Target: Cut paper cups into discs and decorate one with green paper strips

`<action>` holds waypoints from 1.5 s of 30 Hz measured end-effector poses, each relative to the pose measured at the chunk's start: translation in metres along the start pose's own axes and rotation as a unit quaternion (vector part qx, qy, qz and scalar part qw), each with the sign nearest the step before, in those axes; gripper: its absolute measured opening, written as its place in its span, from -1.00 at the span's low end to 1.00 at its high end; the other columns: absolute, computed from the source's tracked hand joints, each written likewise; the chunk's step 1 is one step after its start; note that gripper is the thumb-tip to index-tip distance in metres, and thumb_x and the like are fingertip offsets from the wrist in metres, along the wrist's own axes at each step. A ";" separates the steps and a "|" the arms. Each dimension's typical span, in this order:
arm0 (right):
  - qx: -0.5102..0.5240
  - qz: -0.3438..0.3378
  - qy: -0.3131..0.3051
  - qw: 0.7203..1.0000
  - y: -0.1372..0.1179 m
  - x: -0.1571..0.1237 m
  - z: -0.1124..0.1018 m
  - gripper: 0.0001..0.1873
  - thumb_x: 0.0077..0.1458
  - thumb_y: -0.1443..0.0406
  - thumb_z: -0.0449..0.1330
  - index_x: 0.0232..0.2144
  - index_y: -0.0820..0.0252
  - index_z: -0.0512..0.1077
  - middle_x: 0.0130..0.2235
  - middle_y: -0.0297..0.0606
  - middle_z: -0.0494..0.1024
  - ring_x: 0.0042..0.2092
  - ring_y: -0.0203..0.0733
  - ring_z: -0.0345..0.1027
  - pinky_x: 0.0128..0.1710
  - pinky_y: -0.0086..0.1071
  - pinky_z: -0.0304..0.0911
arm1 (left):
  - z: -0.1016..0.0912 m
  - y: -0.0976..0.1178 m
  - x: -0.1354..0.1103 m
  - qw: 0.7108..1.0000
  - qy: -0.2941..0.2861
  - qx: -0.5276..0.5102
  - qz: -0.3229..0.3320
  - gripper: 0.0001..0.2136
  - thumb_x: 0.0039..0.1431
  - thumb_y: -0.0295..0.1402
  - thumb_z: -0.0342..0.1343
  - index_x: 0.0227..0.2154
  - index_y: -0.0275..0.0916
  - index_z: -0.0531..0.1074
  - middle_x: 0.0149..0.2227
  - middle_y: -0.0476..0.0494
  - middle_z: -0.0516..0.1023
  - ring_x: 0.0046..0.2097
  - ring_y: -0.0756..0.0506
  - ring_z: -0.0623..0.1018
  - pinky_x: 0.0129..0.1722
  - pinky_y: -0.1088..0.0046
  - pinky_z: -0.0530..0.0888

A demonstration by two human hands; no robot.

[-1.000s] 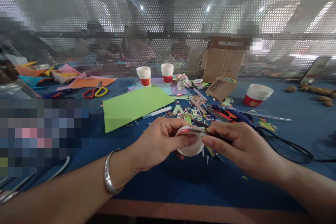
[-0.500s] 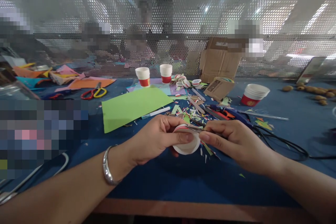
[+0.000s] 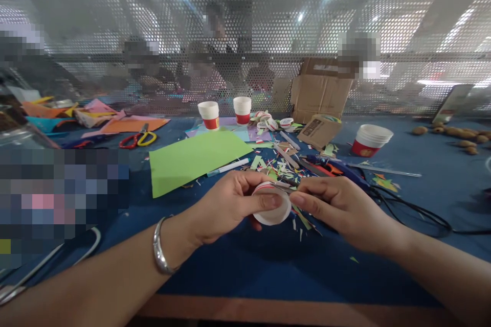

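Observation:
My left hand is closed round a small white paper cup with a red stripe, thumb pressed on its rim, bottom facing me. My right hand is closed on a pair of scissors, whose blades meet the cup's rim. Both hands hover just above the blue table, over scattered paper snippets. A silver bangle circles my left wrist.
A green paper sheet and a white pen lie behind my hands. Farther back are paper cups, a cup stack, red-yellow scissors, a cardboard box, black cables. People sit behind a perforated screen.
Both hands with the cup and scissors have shifted slightly down and left; the cup has turned a little in my left hand. Otherwise nothing differs.

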State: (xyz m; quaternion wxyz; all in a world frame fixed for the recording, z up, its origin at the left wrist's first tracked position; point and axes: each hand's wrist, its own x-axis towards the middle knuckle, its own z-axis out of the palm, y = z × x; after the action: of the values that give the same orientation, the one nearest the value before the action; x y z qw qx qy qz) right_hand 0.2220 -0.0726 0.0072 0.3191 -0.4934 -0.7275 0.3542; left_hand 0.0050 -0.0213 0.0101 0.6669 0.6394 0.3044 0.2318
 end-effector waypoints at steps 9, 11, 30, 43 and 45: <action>-0.007 -0.018 0.081 0.997 0.000 0.006 -0.001 -0.44 0.27 -0.11 0.10 -0.57 0.15 0.26 -0.54 -0.43 0.16 -0.48 -0.34 0.00 -0.52 -0.41 -0.03 | -0.002 -0.003 0.003 0.999 0.013 0.021 0.019 -0.69 0.12 -0.12 0.32 -0.25 -0.28 0.55 -0.36 -0.10 0.57 -0.36 -0.02 0.50 -0.50 0.56 0.43; -0.004 -0.021 0.102 0.995 -0.001 0.007 -0.002 -0.46 0.25 -0.11 0.12 -0.56 0.15 0.29 -0.54 -0.43 0.17 -0.48 -0.33 -0.01 -0.52 -0.41 -0.04 | -0.003 -0.003 0.003 0.997 0.027 0.050 0.046 -0.71 0.14 -0.14 0.31 -0.26 -0.28 0.57 -0.37 -0.08 0.54 -0.38 0.00 0.46 -0.46 0.56 0.41; 0.089 0.024 0.085 0.992 0.002 0.005 0.005 -0.54 0.18 -0.12 0.22 -0.30 0.15 0.39 -0.44 -0.38 0.39 -0.43 -0.32 0.20 -0.47 -0.46 0.15 | 0.003 0.002 0.001 0.990 0.133 0.019 0.047 -0.70 0.12 -0.21 0.33 -0.20 -0.25 0.43 -0.38 0.01 0.51 -0.44 0.05 0.49 -0.60 0.66 0.35; 0.061 0.020 0.097 0.993 0.003 0.004 0.009 -0.61 0.23 -0.05 0.20 -0.25 0.15 0.38 -0.45 -0.40 0.37 -0.44 -0.33 0.18 -0.45 -0.45 0.15 | 0.003 0.004 -0.005 0.964 0.163 0.191 0.088 -0.85 0.18 -0.32 0.25 -0.23 -0.22 0.46 -0.49 0.09 0.40 -0.52 0.09 0.39 -0.55 0.62 0.33; 0.064 0.019 0.092 0.993 0.002 0.003 0.010 -0.62 0.24 -0.04 0.20 -0.25 0.15 0.38 -0.47 -0.43 0.34 -0.46 -0.35 0.16 -0.47 -0.46 0.13 | 0.004 0.004 -0.004 0.965 0.164 0.181 0.095 -0.84 0.17 -0.32 0.26 -0.23 -0.22 0.45 -0.49 0.09 0.41 -0.50 0.09 0.39 -0.52 0.62 0.33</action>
State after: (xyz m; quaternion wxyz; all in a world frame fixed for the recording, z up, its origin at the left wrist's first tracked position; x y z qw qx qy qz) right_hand 0.2140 -0.0709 0.0008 0.4088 -0.5166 -0.6611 0.3590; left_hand 0.0050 -0.0266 0.0145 0.4565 0.7285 0.3842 0.3366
